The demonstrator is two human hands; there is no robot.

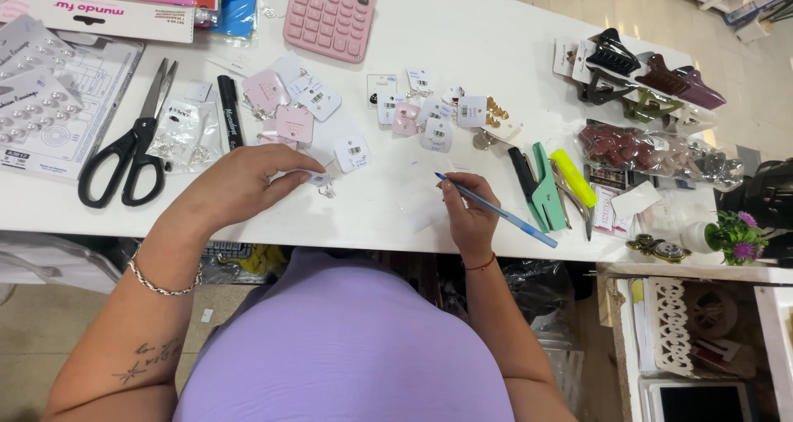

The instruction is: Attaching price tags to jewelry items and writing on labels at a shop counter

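My left hand [239, 182] pinches a small card [318, 178] left of the pen [496, 211], which my right hand [467, 211] grips; the card looks light, flimsy, best held by its edges.

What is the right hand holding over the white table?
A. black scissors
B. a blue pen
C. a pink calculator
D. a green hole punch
B: the right hand grips a blue pen, tip toward the table; the scissors, calculator and green punch lie untouched.
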